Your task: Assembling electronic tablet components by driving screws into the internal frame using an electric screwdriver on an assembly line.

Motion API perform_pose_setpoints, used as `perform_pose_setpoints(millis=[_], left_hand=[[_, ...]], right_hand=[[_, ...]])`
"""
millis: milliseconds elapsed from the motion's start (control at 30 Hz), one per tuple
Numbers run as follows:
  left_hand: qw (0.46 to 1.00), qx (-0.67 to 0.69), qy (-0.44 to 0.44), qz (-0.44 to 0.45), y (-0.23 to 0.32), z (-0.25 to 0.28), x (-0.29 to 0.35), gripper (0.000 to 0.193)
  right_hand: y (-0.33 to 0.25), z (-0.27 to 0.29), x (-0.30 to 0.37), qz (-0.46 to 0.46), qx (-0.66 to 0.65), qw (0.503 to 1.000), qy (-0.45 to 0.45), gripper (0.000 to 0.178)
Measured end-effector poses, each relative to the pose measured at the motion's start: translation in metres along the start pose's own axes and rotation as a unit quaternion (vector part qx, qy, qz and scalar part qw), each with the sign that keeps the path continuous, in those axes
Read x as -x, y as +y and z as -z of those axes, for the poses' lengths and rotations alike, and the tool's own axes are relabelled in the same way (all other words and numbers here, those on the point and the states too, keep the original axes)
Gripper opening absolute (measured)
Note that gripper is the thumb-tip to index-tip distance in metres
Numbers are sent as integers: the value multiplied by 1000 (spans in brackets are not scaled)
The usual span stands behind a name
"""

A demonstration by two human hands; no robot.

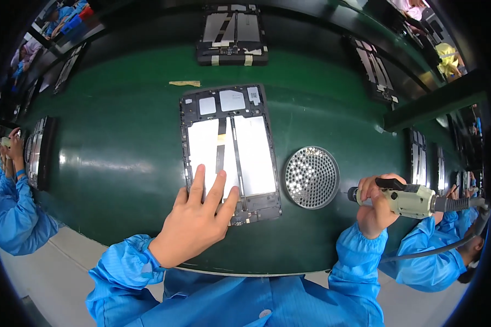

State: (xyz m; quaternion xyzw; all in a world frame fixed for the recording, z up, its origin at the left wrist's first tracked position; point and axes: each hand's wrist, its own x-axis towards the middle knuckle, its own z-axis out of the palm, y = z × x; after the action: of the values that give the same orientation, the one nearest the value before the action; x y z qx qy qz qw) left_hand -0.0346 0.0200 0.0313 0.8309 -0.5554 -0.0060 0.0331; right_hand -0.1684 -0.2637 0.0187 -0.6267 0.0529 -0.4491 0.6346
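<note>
An opened tablet (pixel 256 155) lies on the green bench in front of me, its silvery battery cells and dark ribbon cables exposed. My left hand (pixel 199 220) rests on its lower left part with the fingers spread. Off to the right, my right hand (pixel 373 204) is wrapped round a pale green electric screwdriver (pixel 412 200). The tool points left, its cable running off to the right. Between the tablet and the screwdriver stands a round metal screw tray (pixel 312 177) with a perforated top.
Another opened tablet (pixel 232 35) sits at the far side, and more stand at the right (pixel 373 71). A yellowish tape strip (pixel 184 83) lies on the green bench (pixel 114 131). A dark green beam (pixel 436 103) juts in at right. Co-workers in blue sleeves (pixel 24 215) sit on both sides.
</note>
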Motion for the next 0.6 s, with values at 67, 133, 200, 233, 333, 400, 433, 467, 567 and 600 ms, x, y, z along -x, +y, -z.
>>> perform_pose_setpoints(millis=[67,133,200,233,333,400,433,467,567,600], left_hand=[[1000,-24,7,0,0,-3,3,68],[999,-48,12,2,0,-6,10,68],[999,-28,22,39,-1,-7,21,68],[998,-34,24,41,0,-6,27,68],[993,-27,42,106,3,-8,42,67],[981,-15,76,179,-1,-12,45,66],[976,-20,85,202,-7,-10,44,66],[970,-23,97,220,-19,-9,44,65],[959,7,114,258,-75,1,30,64],[962,-6,150,227,-102,6,22,64]], right_hand=[[-1,1,-1,4,-3,1000,3,28],[-3,2,-2,-4,15,1000,24,29],[-2,4,-1,-4,17,999,38,30],[-1,4,-2,-7,25,998,51,30],[-2,6,-2,-13,7,999,40,30],[1,9,-1,-3,17,999,47,30],[2,12,-1,-5,12,999,44,30],[3,13,0,-8,7,999,43,30],[3,11,-1,-3,27,998,59,32],[1,11,-1,-5,28,998,60,32]])
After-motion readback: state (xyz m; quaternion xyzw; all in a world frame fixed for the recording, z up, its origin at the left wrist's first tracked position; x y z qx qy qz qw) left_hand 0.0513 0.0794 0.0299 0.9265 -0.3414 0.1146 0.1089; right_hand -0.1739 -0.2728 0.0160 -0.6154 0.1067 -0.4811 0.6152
